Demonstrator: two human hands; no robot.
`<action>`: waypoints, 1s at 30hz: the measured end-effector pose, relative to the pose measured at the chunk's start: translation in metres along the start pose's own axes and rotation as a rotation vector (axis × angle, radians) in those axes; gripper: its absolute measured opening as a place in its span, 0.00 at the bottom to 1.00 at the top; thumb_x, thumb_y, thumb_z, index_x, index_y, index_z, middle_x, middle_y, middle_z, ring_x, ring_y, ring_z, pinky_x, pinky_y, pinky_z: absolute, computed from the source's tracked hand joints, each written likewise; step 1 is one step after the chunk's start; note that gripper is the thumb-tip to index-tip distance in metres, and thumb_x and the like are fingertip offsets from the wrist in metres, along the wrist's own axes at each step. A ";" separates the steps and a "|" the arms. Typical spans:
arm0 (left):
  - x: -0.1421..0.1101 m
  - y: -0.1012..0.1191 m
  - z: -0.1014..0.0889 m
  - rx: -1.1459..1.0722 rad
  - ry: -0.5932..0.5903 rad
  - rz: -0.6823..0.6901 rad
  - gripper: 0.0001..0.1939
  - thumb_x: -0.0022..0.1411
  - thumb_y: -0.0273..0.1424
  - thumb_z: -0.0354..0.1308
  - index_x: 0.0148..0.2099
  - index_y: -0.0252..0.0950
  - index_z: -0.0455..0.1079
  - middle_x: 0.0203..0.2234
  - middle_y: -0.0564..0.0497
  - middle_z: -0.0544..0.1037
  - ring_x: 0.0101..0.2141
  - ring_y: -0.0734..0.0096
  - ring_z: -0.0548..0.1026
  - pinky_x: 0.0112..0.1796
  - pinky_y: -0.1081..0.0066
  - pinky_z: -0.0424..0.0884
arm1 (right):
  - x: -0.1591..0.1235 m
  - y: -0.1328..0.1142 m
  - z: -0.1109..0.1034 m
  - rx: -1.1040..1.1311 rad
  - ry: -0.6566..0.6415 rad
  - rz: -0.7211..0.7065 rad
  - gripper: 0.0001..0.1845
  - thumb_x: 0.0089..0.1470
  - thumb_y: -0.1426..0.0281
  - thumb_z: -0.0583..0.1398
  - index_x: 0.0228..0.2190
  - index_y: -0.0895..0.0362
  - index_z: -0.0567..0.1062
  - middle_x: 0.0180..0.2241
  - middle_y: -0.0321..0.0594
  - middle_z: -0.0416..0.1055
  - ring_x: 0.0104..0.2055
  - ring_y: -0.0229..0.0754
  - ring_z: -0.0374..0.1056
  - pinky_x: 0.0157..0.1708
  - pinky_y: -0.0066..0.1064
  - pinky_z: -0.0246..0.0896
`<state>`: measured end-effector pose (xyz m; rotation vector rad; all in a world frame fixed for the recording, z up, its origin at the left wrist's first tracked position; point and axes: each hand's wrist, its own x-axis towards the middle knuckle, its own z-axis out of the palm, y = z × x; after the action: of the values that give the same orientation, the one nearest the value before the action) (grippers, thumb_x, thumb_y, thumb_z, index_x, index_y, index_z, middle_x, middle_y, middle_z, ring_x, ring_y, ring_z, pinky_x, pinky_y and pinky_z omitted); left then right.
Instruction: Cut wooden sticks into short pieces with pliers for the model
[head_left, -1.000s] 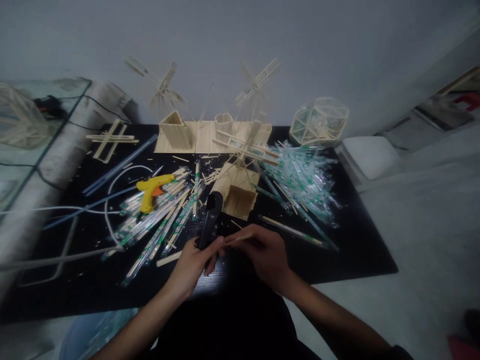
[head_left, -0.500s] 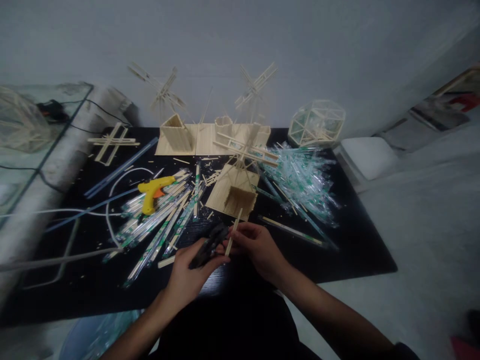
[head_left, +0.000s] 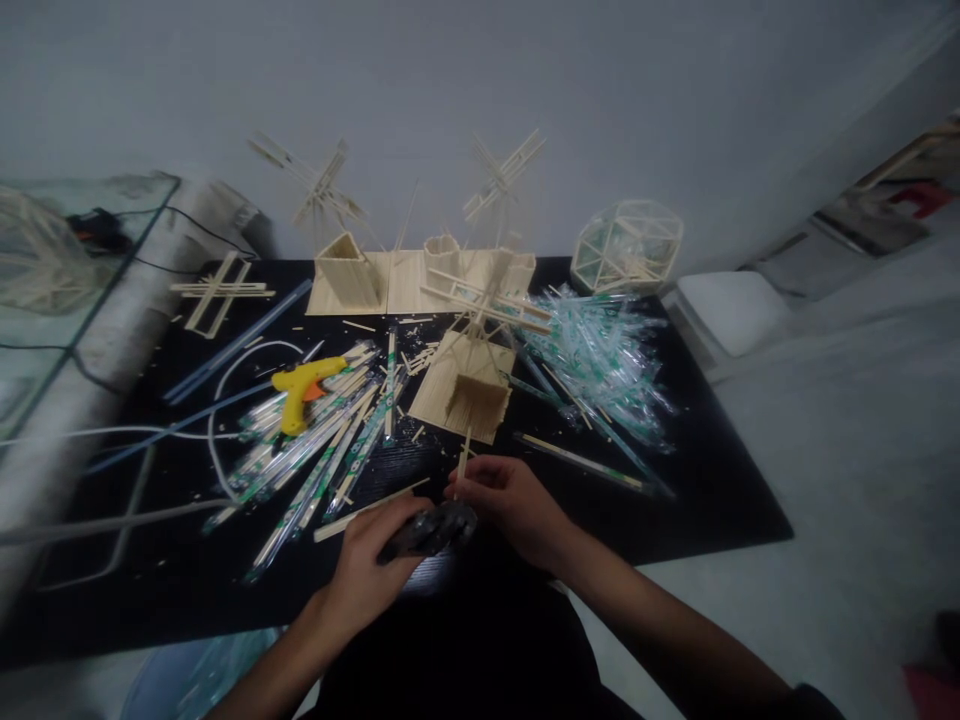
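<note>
My left hand [head_left: 373,560] is wrapped round a black hand tool [head_left: 429,532], pliers or a cutter by its shape, though blur and dark hide its detail. The tool's head points right, close to the fingers of my right hand [head_left: 510,497]. Between those fingers I pinch a thin wooden chopstick [head_left: 465,452], held nearly upright with its lower end near the tool's head. Just beyond it stands a windmill-like model of wooden sticks [head_left: 465,385] with a square box on its base. A loose chopstick [head_left: 337,525] lies by my left hand.
A yellow glue gun [head_left: 306,388] rests on wrapped chopsticks [head_left: 322,475] at left. Crumpled plastic wrappers [head_left: 600,355] heap at right. Along the wall stand more stick models [head_left: 349,275] and a faceted stick frame [head_left: 628,245]. A white cable [head_left: 214,410] loops at left.
The black tool has swung from pointing up and right to nearly level, lower and nearer my right hand. The chopstick has turned more upright. Another thin stick now shows beside my left hand.
</note>
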<state>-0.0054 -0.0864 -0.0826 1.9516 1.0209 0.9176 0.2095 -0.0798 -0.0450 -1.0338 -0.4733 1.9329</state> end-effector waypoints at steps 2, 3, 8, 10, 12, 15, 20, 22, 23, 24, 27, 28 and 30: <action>-0.001 0.002 0.000 0.014 -0.002 -0.045 0.12 0.58 0.26 0.67 0.45 0.39 0.76 0.35 0.51 0.84 0.33 0.66 0.82 0.36 0.72 0.77 | -0.001 0.001 -0.001 -0.009 -0.007 0.003 0.17 0.41 0.63 0.76 0.32 0.59 0.82 0.30 0.39 0.80 0.29 0.37 0.75 0.32 0.27 0.71; -0.001 0.004 -0.001 0.020 -0.001 -0.073 0.11 0.58 0.27 0.67 0.44 0.39 0.76 0.34 0.50 0.84 0.33 0.66 0.82 0.36 0.72 0.77 | -0.002 0.001 0.000 -0.011 -0.014 0.003 0.17 0.42 0.63 0.75 0.32 0.59 0.82 0.30 0.39 0.80 0.30 0.37 0.75 0.32 0.27 0.71; 0.004 0.012 -0.001 0.016 0.021 -0.134 0.10 0.56 0.33 0.70 0.40 0.39 0.77 0.31 0.52 0.84 0.30 0.67 0.81 0.34 0.73 0.76 | -0.004 0.002 0.002 -0.008 -0.057 -0.018 0.15 0.44 0.63 0.75 0.31 0.58 0.81 0.28 0.36 0.79 0.27 0.36 0.75 0.31 0.27 0.71; 0.004 0.011 -0.002 0.013 0.021 -0.129 0.10 0.55 0.32 0.71 0.40 0.39 0.76 0.30 0.53 0.83 0.30 0.68 0.81 0.34 0.73 0.76 | -0.004 0.004 0.002 -0.013 -0.055 -0.026 0.14 0.44 0.63 0.74 0.31 0.58 0.81 0.27 0.35 0.79 0.26 0.35 0.74 0.31 0.27 0.71; 0.002 0.010 -0.003 0.020 0.021 -0.093 0.11 0.56 0.30 0.70 0.42 0.39 0.76 0.32 0.52 0.83 0.31 0.68 0.81 0.36 0.73 0.76 | -0.004 0.007 0.002 -0.026 -0.047 -0.029 0.15 0.44 0.63 0.74 0.32 0.58 0.81 0.28 0.36 0.79 0.27 0.36 0.75 0.31 0.27 0.71; 0.001 0.009 -0.007 0.042 0.033 0.014 0.13 0.58 0.25 0.66 0.46 0.40 0.75 0.34 0.51 0.83 0.33 0.68 0.82 0.36 0.73 0.76 | -0.003 0.010 0.001 -0.061 -0.033 -0.023 0.16 0.45 0.62 0.74 0.33 0.58 0.81 0.30 0.38 0.80 0.30 0.38 0.76 0.33 0.28 0.72; 0.014 0.017 -0.014 0.028 0.019 -0.007 0.11 0.55 0.29 0.70 0.41 0.39 0.74 0.31 0.53 0.81 0.30 0.70 0.80 0.33 0.74 0.75 | -0.001 0.009 -0.004 -0.317 0.033 -0.171 0.12 0.48 0.62 0.71 0.32 0.57 0.82 0.30 0.38 0.81 0.32 0.42 0.77 0.35 0.32 0.71; 0.022 0.019 -0.015 0.017 0.045 -0.107 0.08 0.57 0.32 0.69 0.38 0.39 0.75 0.31 0.52 0.81 0.32 0.69 0.80 0.35 0.73 0.75 | 0.002 0.010 -0.008 -0.549 0.099 -0.336 0.07 0.51 0.64 0.70 0.31 0.55 0.82 0.30 0.37 0.81 0.33 0.43 0.77 0.38 0.32 0.70; 0.025 0.019 -0.014 0.000 0.069 -0.163 0.06 0.59 0.33 0.67 0.38 0.39 0.75 0.31 0.52 0.81 0.32 0.69 0.80 0.37 0.72 0.76 | 0.003 0.012 -0.010 -0.657 0.126 -0.412 0.05 0.53 0.66 0.69 0.31 0.54 0.83 0.30 0.37 0.81 0.34 0.43 0.77 0.39 0.33 0.69; 0.028 0.019 -0.013 -0.029 0.086 -0.222 0.06 0.60 0.34 0.66 0.38 0.38 0.75 0.32 0.52 0.82 0.33 0.69 0.80 0.39 0.71 0.76 | 0.006 0.015 -0.013 -0.742 0.142 -0.471 0.04 0.54 0.67 0.68 0.32 0.54 0.83 0.31 0.37 0.81 0.35 0.44 0.77 0.40 0.33 0.69; 0.036 0.020 -0.007 -0.133 0.116 -0.356 0.09 0.59 0.36 0.67 0.40 0.38 0.76 0.36 0.50 0.83 0.37 0.66 0.82 0.42 0.67 0.78 | 0.013 0.027 -0.022 -0.856 0.135 -0.556 0.05 0.58 0.66 0.65 0.35 0.52 0.83 0.34 0.38 0.82 0.36 0.44 0.78 0.41 0.33 0.70; 0.037 0.020 -0.005 -0.158 0.121 -0.373 0.11 0.58 0.37 0.68 0.41 0.38 0.77 0.37 0.49 0.84 0.38 0.64 0.82 0.43 0.66 0.79 | 0.015 0.031 -0.024 -0.867 0.128 -0.570 0.06 0.59 0.66 0.64 0.36 0.52 0.83 0.35 0.39 0.82 0.37 0.44 0.78 0.41 0.33 0.70; 0.040 0.022 0.001 -0.186 0.111 -0.380 0.11 0.57 0.38 0.69 0.40 0.38 0.77 0.38 0.48 0.84 0.39 0.63 0.82 0.44 0.65 0.79 | 0.018 0.038 -0.029 -0.875 0.108 -0.595 0.08 0.61 0.65 0.63 0.37 0.51 0.83 0.36 0.39 0.83 0.38 0.44 0.79 0.42 0.34 0.71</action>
<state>0.0200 -0.0605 -0.0540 1.4996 1.2683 0.8750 0.2078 -0.0875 -0.0954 -1.3101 -1.4540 1.1100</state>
